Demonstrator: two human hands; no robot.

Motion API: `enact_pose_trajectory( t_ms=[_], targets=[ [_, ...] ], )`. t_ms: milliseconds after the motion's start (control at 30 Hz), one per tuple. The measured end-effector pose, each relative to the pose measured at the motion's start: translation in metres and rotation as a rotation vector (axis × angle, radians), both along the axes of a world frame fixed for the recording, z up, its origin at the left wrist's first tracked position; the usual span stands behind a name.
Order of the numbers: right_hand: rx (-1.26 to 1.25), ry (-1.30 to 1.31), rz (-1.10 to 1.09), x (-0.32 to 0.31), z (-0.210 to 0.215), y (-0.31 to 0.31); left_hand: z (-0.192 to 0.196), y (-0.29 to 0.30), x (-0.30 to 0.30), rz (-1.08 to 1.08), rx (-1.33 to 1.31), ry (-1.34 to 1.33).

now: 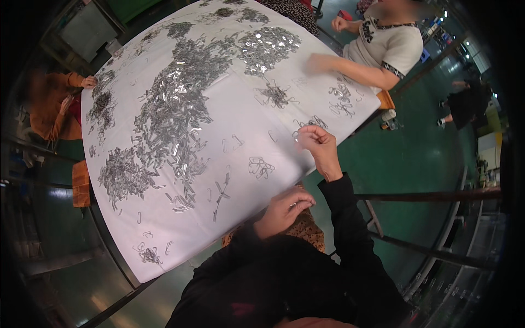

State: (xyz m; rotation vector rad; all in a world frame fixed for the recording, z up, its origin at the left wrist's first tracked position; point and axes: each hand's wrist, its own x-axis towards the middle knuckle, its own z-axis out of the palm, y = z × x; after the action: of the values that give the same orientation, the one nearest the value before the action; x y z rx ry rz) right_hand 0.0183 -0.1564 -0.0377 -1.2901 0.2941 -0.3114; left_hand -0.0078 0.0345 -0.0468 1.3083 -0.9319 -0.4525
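Small shiny metal wire clips [169, 117], silver, heaped in thick piles across the white bench [240, 147] w/ strays near the edge. Right hand [319, 143] raised over the bench edge, grip pinched narrow on one thin clip [302, 134]. Left hand [284, 210] curled at the edge, fingers closed; contents can't tell. Main pile well apart, to the left.

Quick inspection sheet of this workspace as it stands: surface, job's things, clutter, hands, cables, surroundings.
Surface: white table, tilted in the fisheye view.
Job's things: big heap of small metal clips; small linked bunch of clips nearest the hands.
Clutter: loose single clips scattered toward the near edge.
Hands: left hand at the table edge, fingers curled, contents too small to tell; right hand raised, fingers pinched, contents unclear.
Cables: nothing seen.
Surroundings: green floor; person in white top opposite; person in orange sleeves at left.
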Motion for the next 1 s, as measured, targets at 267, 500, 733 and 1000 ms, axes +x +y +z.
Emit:
enact_pose_trajectory(
  t_ms=[267, 500, 733, 1000],
  targets=[
    [-0.073, 0.079, -0.104, -0.096, 0.017, 0.011, -0.005, -0.011, -0.004, 0.026, 0.15, 0.079],
    [-0.062, 0.107, -0.167, -0.128, 0.035, 0.023, -0.002, -0.025, -0.002, -0.003, 0.207, 0.034],
    [-0.016, -0.037, -0.305, -0.123, 0.022, 0.027, -0.003, -0.033, 0.006, -0.043, 0.311, 0.068],
    [-0.093, -0.029, -0.292, -0.118, 0.015, 0.01, -0.015, -0.053, 0.099, 0.359, 0.234, -0.162]
  ],
)
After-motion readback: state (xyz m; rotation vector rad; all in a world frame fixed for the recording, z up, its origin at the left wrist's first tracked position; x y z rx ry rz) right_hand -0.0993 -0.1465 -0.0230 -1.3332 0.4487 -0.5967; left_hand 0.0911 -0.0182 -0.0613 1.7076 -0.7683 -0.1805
